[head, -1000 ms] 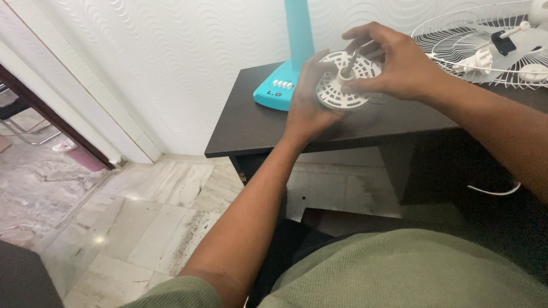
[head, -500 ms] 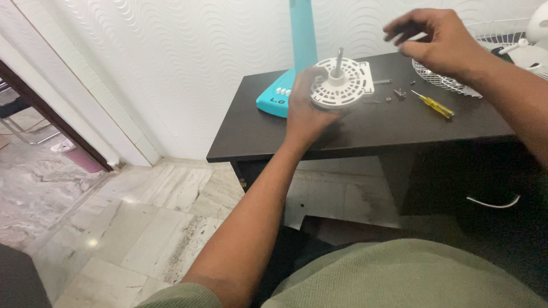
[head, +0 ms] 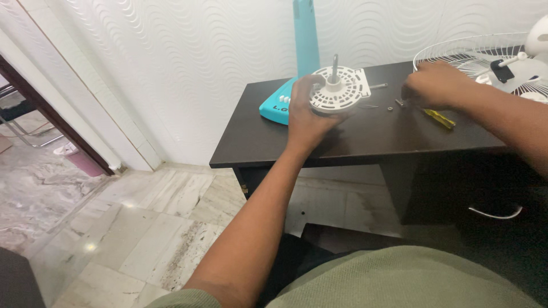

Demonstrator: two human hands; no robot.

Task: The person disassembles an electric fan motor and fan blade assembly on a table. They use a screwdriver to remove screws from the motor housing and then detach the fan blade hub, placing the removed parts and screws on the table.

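White vented motor housing [head: 341, 90] — a round plastic disc with slots and a metal shaft [head: 334, 63] standing up from its hub — sits in the left hand [head: 308, 117], held just above the table [head: 365, 134] near its back edge; the fingers are curled up around the disc's near rim, thumb on its left side, clamped firmly on it. Behind it, at the back left corner, stands the turquoise fan base [head: 278, 107] with its upright column [head: 306, 37]; the right hand [head: 431, 85] rests knuckles-up on the table towards the back right, fingers bent down over small screws [head: 390, 108] — whether they pinch one I cannot tell. A yellow-handled screwdriver [head: 439, 118] lies just beside that hand on its near side; a white wire fan guard [head: 485, 60] occupies the back right corner, touching or nearly touching the hand.
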